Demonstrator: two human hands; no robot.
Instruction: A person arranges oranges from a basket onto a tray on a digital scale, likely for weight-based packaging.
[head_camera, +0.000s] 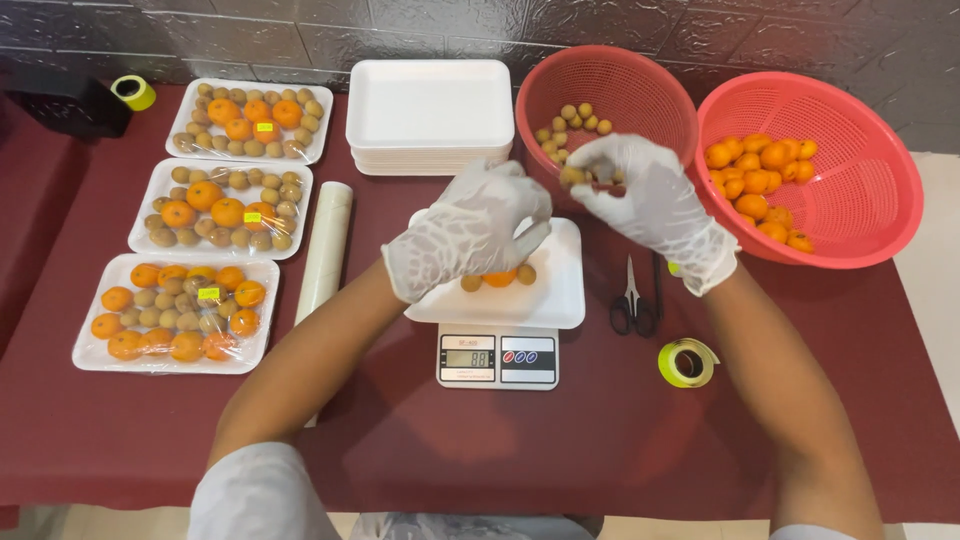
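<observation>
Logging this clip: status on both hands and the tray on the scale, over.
Left hand gloved, over white tray on scale. Right hand gloved, shut on small brown fruits. Tray holds one orange, two brown fruits. Nothing blocking.

This looks like a small fruit-packing station, perhaps in a shop's back room — a table with a dark red cloth against a grey tiled wall. Just below the gloved fingers stands a digital scale with a white foam tray. Left of the fingers lie wrapped fruit trays and a film roll — behind them spare trays, to their right two red baskets.
</observation>
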